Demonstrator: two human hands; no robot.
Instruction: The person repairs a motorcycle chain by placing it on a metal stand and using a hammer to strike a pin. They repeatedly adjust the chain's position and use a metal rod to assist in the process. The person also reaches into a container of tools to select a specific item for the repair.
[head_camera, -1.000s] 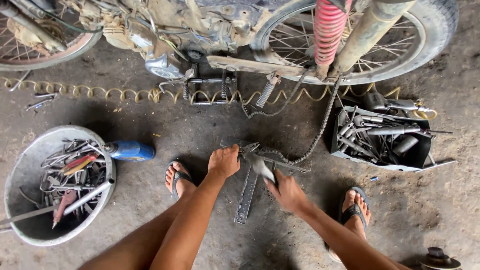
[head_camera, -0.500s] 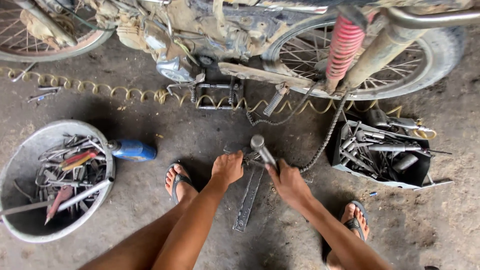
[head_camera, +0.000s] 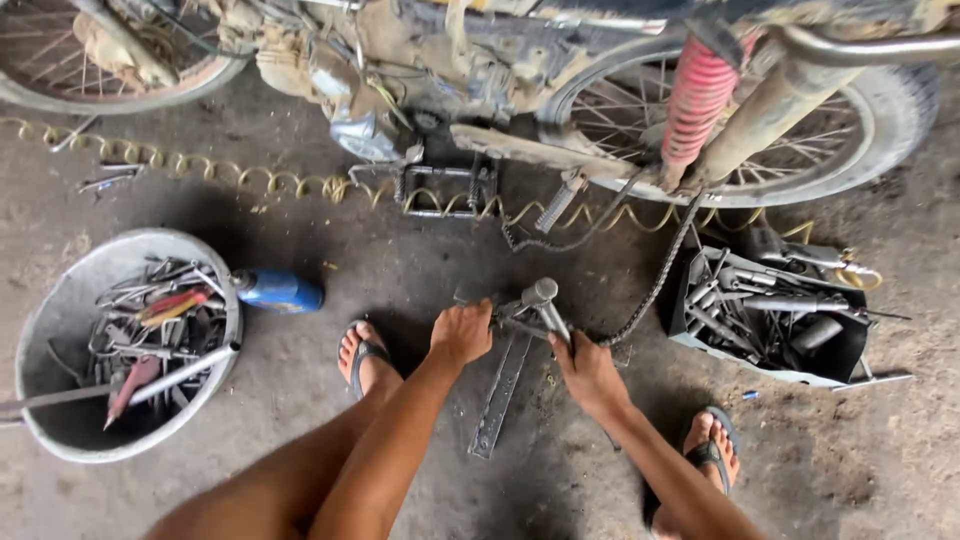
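Two bare hands meet over a grey metal tool with a short round cylinder head (head_camera: 541, 296) that lies on the concrete floor (head_camera: 400, 270) between the person's sandalled feet. The left hand (head_camera: 461, 333) is folded over the tool's near-left end, its fingers curled down on the metal, and the right hand (head_camera: 590, 372) closes around the slanted shaft just below the cylinder head, so each grip is shut on the same piece. The tool's shaft runs from the right hand up and to the left, with the head pointing away from the person toward the motorcycle; under it a long flat steel bar (head_camera: 500, 395) lies on the floor, its long axis running from near the hands down toward the lower left. By the look of it, the step in hand is steadying and setting this tool against the dirty drive chain (head_camera: 660, 275), which hangs from the rear wheel (head_camera: 800, 150) down to the floor just beside the right hand; the next move would seem to call for a firm hold by one hand while the other works the shaft. Further out, a round grey metal bucket of wrenches (head_camera: 120, 340) stands at the left with a blue can (head_camera: 280, 292) beside it, and an open tray of steel tools (head_camera: 770, 315) sits at the right.
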